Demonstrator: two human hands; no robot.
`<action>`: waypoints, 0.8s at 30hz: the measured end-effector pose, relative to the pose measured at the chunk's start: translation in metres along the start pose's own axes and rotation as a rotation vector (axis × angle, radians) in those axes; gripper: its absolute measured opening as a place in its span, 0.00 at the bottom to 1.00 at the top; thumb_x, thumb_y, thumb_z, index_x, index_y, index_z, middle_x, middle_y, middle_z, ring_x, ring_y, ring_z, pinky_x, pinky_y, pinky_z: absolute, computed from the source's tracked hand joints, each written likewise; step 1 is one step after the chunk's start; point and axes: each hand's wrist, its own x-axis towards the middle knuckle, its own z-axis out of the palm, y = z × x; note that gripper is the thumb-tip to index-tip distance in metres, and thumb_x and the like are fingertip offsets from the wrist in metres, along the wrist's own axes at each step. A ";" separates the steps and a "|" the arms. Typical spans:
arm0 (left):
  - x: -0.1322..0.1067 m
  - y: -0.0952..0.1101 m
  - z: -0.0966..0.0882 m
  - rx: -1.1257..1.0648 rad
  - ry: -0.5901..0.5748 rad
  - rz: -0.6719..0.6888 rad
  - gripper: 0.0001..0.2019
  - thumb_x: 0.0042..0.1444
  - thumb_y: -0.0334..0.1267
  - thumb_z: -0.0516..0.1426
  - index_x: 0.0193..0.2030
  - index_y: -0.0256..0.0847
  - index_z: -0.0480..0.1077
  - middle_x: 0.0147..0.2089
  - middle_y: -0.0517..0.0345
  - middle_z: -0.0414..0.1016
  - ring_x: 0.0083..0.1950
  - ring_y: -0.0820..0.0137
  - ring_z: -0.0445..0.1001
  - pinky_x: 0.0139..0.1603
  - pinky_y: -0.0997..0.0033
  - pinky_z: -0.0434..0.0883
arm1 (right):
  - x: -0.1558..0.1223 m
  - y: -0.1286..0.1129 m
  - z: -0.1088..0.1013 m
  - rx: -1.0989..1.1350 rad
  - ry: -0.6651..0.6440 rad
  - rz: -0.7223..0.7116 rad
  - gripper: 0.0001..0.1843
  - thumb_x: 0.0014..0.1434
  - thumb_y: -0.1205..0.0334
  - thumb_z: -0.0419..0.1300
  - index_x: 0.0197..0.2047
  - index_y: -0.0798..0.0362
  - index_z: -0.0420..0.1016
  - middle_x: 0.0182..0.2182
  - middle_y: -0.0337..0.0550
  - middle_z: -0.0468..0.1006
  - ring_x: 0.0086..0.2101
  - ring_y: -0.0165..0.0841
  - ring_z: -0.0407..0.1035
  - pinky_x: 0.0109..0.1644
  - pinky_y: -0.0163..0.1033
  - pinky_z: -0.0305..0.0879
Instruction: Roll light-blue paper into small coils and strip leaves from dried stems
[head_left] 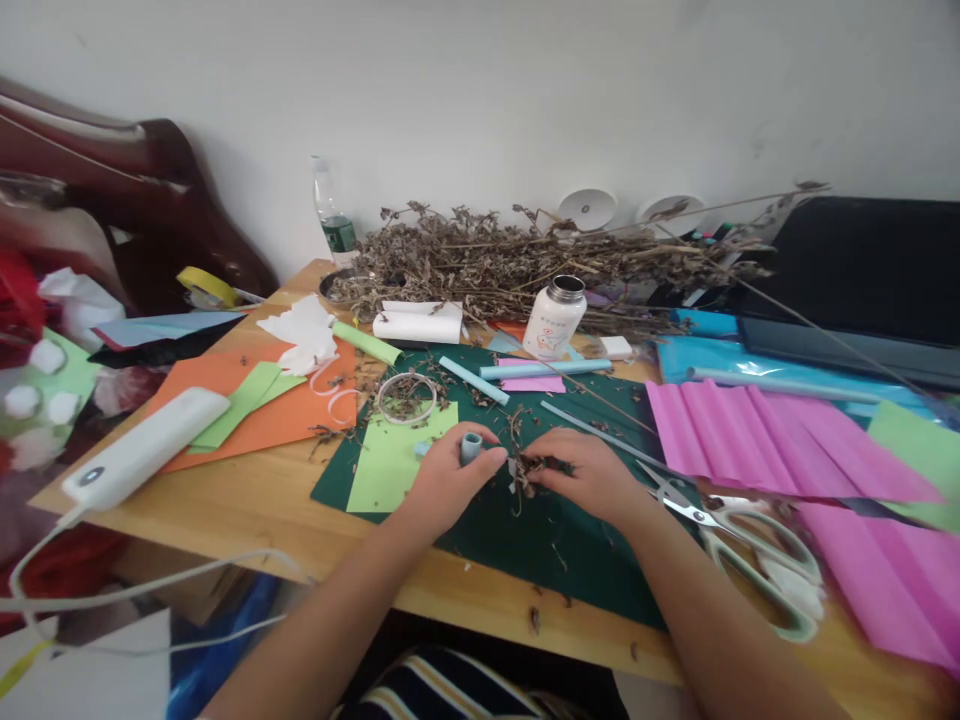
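My left hand is closed around a rolled blue paper tube, its open end pointing up. Fingers of my right hand pinch a small clump of dried leaves just to the right of the tube. Both hands are over a dark green cutting mat. Under and behind my left hand lies a light green paper sheet. On that sheet rests a roll of clear tape with leaf crumbs inside its ring. Several blue paper tubes lie beyond my hands.
Green-handled scissors lie open beside my right forearm, near pink crepe paper. A white open bottle stands before a pile of dried stalks. At left are a white corded device and orange paper.
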 end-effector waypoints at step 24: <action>0.040 0.014 0.012 0.382 -0.270 0.199 0.09 0.46 0.41 0.51 0.28 0.39 0.67 0.26 0.62 0.68 0.27 0.75 0.65 0.27 0.77 0.61 | -0.010 0.030 -0.001 0.212 0.246 0.293 0.09 0.43 0.58 0.57 0.29 0.51 0.72 0.28 0.41 0.76 0.29 0.33 0.69 0.34 0.37 0.65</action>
